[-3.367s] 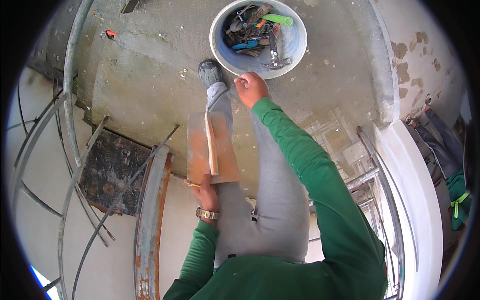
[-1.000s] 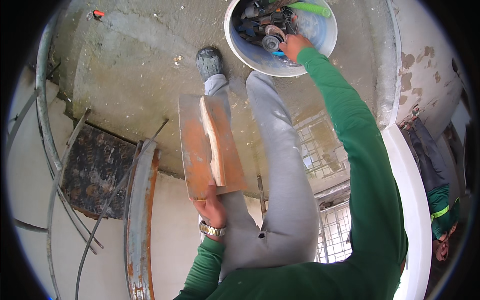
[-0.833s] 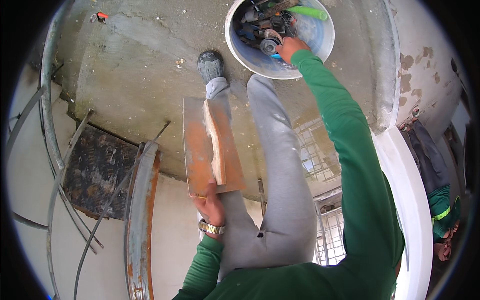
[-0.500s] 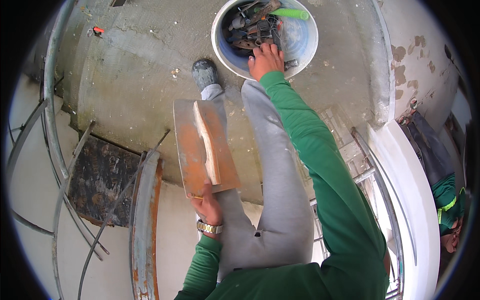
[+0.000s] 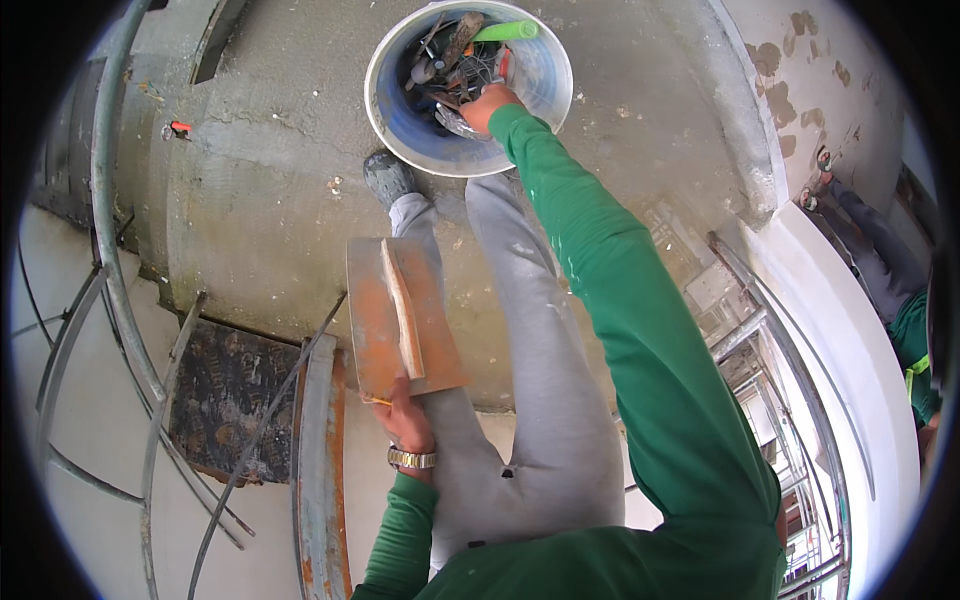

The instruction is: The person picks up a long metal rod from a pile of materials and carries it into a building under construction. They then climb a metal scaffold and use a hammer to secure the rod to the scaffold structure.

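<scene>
My left hand (image 5: 408, 422) is closed on the near edge of a plastering float (image 5: 378, 325), a rectangular rust-orange and grey board with a pale wooden handle (image 5: 402, 310) facing up. A thin yellow stick pokes out beside the thumb. The float lies over my left leg. My right hand (image 5: 490, 108) is down inside a white bucket (image 5: 381, 122), its fingers curled together among a heap of tools. Its fingertips are hidden, so what they grip cannot be made out. Beyond the hand, a bright green handle (image 5: 508, 31) rests against the bucket's far rim.
Rough wet-looking concrete (image 5: 270, 190) lies around the bucket. Bent metal bars (image 5: 105, 150) and a dark panel (image 5: 235, 400) are at left, beside a rusty steel beam (image 5: 318, 470). At right, a white curved wall edge (image 5: 850, 370) and another person (image 5: 890, 240) below.
My right hand has gone from spread fingers at the bucket's near side to curled fingers deeper among the tools. The view has shifted; my left hand keeps hold of the float.
</scene>
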The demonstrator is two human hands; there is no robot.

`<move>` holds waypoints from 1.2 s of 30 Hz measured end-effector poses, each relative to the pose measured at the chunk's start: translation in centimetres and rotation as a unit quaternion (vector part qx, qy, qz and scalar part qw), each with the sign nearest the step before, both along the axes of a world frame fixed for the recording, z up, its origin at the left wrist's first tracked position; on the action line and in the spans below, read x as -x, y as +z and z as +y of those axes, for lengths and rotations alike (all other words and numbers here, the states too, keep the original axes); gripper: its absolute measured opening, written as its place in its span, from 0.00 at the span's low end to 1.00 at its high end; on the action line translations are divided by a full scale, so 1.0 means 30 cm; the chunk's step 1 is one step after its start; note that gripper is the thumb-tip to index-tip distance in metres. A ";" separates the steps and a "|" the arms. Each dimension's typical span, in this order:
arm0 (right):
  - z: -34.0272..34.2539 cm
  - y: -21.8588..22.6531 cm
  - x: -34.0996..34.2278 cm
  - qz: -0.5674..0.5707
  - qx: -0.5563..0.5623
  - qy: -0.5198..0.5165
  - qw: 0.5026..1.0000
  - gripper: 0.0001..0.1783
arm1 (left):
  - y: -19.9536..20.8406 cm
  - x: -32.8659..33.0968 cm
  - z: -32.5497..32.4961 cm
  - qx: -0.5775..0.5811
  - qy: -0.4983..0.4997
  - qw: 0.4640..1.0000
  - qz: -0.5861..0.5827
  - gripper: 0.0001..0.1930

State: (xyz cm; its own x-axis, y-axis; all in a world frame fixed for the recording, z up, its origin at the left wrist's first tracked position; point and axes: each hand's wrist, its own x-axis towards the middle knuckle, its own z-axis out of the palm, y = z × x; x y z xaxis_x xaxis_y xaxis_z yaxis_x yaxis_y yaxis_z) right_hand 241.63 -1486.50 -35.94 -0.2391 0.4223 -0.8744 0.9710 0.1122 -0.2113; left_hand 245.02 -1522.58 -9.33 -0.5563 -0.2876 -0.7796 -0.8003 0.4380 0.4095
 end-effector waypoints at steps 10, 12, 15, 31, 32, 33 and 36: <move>-0.135 0.264 -0.078 0.031 0.019 -0.048 0.998 0.41 | 0.005 0.001 -0.008 -0.024 -0.090 0.996 -0.009 0.10; -0.158 0.287 -0.100 0.041 0.018 -0.056 0.997 0.44 | 0.008 0.005 0.029 -0.030 -0.106 0.994 0.013 0.10; -0.172 0.350 -0.131 0.101 0.056 -0.097 0.989 0.38 | 0.020 -0.001 0.044 -0.031 -0.122 0.991 0.042 0.11; -0.247 0.306 -0.179 0.151 0.073 -0.159 0.973 0.41 | -0.011 0.017 0.119 -0.027 -0.183 0.980 0.075 0.05; -0.231 0.319 -0.173 0.146 0.056 -0.174 0.972 0.41 | -0.004 0.018 0.109 -0.021 -0.173 0.982 0.079 0.05; -0.223 0.318 -0.168 0.141 0.040 -0.184 0.972 0.42 | 0.007 0.011 0.113 -0.015 -0.158 0.984 0.083 0.05; -0.192 0.324 -0.160 0.115 -0.004 -0.168 0.979 0.43 | 0.059 -0.022 0.119 -0.038 -0.159 0.978 0.127 0.05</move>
